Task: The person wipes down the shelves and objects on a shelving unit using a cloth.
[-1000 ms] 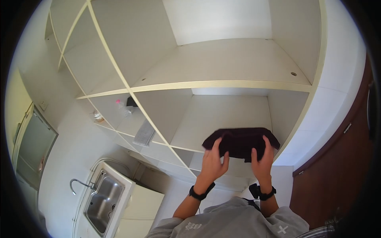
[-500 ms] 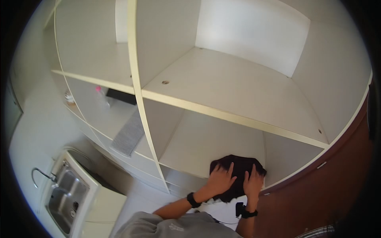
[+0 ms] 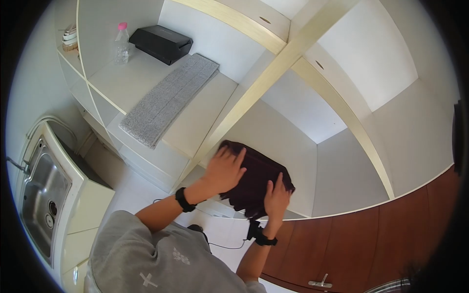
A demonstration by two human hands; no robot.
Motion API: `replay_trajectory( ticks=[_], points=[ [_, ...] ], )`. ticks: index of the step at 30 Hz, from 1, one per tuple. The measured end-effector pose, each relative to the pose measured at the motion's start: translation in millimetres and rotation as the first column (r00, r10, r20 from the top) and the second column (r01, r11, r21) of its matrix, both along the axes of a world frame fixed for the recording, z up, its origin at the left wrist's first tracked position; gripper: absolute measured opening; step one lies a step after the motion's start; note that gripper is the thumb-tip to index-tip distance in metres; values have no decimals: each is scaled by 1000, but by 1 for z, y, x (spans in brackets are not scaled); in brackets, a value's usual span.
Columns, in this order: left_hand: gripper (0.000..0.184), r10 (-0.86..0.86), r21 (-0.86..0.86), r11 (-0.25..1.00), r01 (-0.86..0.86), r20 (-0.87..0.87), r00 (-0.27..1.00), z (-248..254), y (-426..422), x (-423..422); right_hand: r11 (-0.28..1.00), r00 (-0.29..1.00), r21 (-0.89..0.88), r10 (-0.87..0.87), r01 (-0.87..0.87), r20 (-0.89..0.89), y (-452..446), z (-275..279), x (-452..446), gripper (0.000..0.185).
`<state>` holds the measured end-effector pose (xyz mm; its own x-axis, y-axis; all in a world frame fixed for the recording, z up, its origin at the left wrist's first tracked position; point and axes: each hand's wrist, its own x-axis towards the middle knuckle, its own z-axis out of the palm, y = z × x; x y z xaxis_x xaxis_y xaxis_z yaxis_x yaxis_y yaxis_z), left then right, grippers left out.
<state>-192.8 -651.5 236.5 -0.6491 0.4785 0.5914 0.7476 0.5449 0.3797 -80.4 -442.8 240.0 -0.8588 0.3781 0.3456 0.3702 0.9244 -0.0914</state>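
Observation:
A dark maroon piece of cloth [image 3: 258, 174] lies partly on the lower shelf, its wavy front edge hanging over the shelf's lip. My left hand [image 3: 223, 171] rests on the cloth's left part, fingers spread and pointing towards the back of the shelf. On the right part of the same cloth lies my right hand [image 3: 277, 199], its index finger stretched forward and thumb apart. Both wrists carry black bands. The cloth's kind cannot be made out, and the hands cover some of its edges.
In the left compartment stand a pink-capped bottle [image 3: 122, 45], a black box [image 3: 162, 44] and a grey folded mat [image 3: 171, 97] jutting past the shelf. A pale upright divider [image 3: 244, 110] separates the compartments. A sink [image 3: 45, 200] is at left, brown wooden panels [image 3: 342, 244] at right.
The camera view has turned left and down, bringing more of the left compartment and sink into sight. Both hands stay on the cloth, which keeps its place at the shelf's front.

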Motion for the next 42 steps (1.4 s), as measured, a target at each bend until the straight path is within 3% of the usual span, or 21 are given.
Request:
replay_trajectory(
  ticks=[2, 3, 7, 10, 13, 17, 23, 26, 30, 34, 36, 38, 39, 42],
  points=[
    [61, 88, -75, 994, -86, 36, 995, 1, -16, -2, 1000, 1000, -8, 24, -24, 18, -25, 5, -16, 56],
    [60, 85, -18, 996, -84, 56, 995, -2, -19, -3, 999, 999, 19, 35, -35, 9, -34, 2, -24, 56],
    [59, 69, -84, 994, -67, 21, 997, 2, -19, -1, 997, 992, -6, 72, -73, -102, -47, 0, -34, 54],
    [58, 68, -65, 995, -71, -42, 997, -4, -16, -3, 996, 990, -30, 81, -85, -112, -47, 4, -30, 54],
    [56, 40, -94, 995, -43, -27, 999, -2, -18, -4, 995, 992, 55, 92, -87, -89, -44, 4, -30, 53],
    [57, 17, -59, 998, -22, -81, 997, 0, -19, -5, 997, 994, -9, 76, -77, -76, -49, 8, -30, 49],
    [57, 10, -144, 989, -27, -120, 993, -1, -7, 1, 995, 990, -23, 93, -96, -107, -48, 7, -24, 45],
    [57, -48, -296, 955, 24, -73, 996, 2, 17, 15, 993, 986, -27, 111, -115, -124, -43, 4, -25, 44],
    [57, -78, -266, 964, 23, -198, 977, -9, 46, 25, 990, 985, -79, 109, -121, -135, -34, 2, -13, 42],
    [59, -194, -224, 963, 151, -184, 964, -13, 54, 36, 994, 982, -14, 105, -108, -157, -12, -1, 19, 41],
    [65, -234, -314, 935, 163, -205, 950, -13, 61, 47, 996, 981, -13, 85, -88, -176, 0, -3, 40, 41],
    [70, -281, -371, 909, 191, -205, 938, -16, 73, 59, 1000, 986, -25, -7, 3, -166, 9, -1, 60, 41],
    [77, -319, -408, 879, 248, -116, 941, -13, 85, 65, 998, 984, -32, -52, 48, -169, 17, -4, 68, 40],
    [79, -429, -380, 858, 346, -158, 889, -16, 126, 76, 990, 969, -48, -141, 134, -203, 31, 6, 74, 38]
  ],
)
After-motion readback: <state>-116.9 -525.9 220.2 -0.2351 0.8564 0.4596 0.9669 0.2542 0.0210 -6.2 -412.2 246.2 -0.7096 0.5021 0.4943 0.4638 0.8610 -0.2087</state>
